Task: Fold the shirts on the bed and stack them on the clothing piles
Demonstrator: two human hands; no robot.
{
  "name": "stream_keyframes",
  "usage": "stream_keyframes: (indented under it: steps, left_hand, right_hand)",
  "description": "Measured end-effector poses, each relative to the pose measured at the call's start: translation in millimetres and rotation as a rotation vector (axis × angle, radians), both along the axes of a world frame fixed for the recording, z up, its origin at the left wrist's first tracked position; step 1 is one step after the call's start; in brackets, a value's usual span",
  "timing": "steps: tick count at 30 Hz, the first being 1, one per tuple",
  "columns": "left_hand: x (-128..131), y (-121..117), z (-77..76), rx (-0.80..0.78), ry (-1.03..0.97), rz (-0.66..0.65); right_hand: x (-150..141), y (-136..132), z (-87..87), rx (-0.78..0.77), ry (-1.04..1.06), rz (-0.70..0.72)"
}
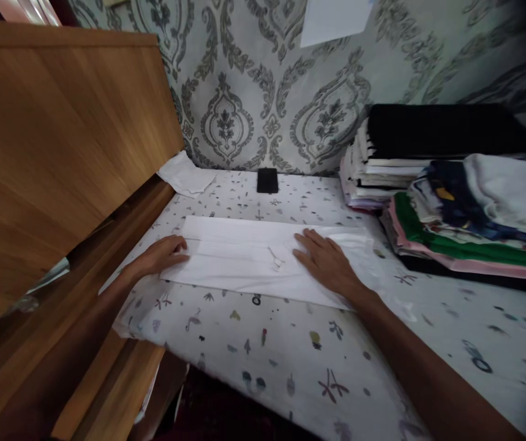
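Observation:
A white garment (235,263), folded into a long flat strip, lies across the patterned sheet in front of me. A small tag or drawstring (277,262) shows on its upper face, too small to make out. My left hand (166,254) is at the strip's left end, its fingers slightly bent and apart from the thumb, touching the edge. Toward the right end, my right hand (324,260) rests flat on the cloth with its fingers spread. Beyond my right hand, the garment's right end looks thinner and more rumpled.
A black phone-like object (267,181) lies near the patterned wall. A white cloth (187,174) sits by the wooden panel (70,135) at left. On the right stand two stacks of folded clothes, one topped with black fabric (446,131), the other including green fabric (455,241).

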State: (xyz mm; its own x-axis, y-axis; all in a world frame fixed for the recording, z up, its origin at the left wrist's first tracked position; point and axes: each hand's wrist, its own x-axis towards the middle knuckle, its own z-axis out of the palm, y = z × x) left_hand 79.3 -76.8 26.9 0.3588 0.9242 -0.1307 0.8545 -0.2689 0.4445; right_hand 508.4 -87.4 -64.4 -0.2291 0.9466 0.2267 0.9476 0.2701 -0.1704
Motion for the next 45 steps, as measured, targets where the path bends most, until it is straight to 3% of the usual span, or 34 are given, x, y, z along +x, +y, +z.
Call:
stream_keyframes:
  steps: [3, 6, 10, 13, 17, 21, 26, 32, 37, 42, 45]
  left_hand:
    - [-5.3, -3.8, 0.3, -0.064, -0.038, 0.045]
    - [-8.2, -4.0, 1.6, -0.111, -0.246, 0.103]
    - [-7.1, -11.1, 2.5, -0.237, -0.530, 0.313]
    - [-3.8, -19.0, -2.5, -0.319, -0.565, 0.453]
    - [0.7, -27.7, -15.9, -0.256, -0.557, 0.506]
    - [4.6, -32.7, -27.3, -0.064, -0.468, 0.560]
    - [6.2, -32.7, -34.0, 0.199, -0.233, 0.502]
    - [7.4, -33.9, -38.3, 0.297, -0.063, 0.438]
    - [4.1, -31.9, -30.6, 0.371, 0.182, 0.379]
    - [-14.1, -3.7, -26.9, 0.400, -0.010, 0.433]
    - [-17.5, 17.0, -28.2, 0.421, -0.132, 0.332]
  right_hand:
    - [-1.4, -0.8, 1.7, -0.007, 0.011, -0.008]
    - [-3.2, -1.5, 3.5, -0.013, 0.018, -0.018]
    - [-3.6, -1.8, 3.6, 0.007, 0.025, -0.013]
    - [-3.6, -2.0, 3.6, 0.005, 0.019, -0.011]
    - [-4.5, -2.8, 5.4, -0.017, 0.016, -0.017]
    - [-4.5, -3.6, 8.1, -0.030, 0.012, -0.011]
    - [-4.4, -4.4, 11.2, -0.058, -0.001, -0.028]
    - [-5.0, -5.7, 14.1, -0.060, 0.004, -0.027]
    - [-3.5, -2.9, 10.2, -0.038, 0.013, -0.034]
    - [-1.8, 0.7, 5.2, -0.026, 0.012, -0.020]
    - [-1.6, 0.6, 4.6, -0.011, 0.012, -0.021]
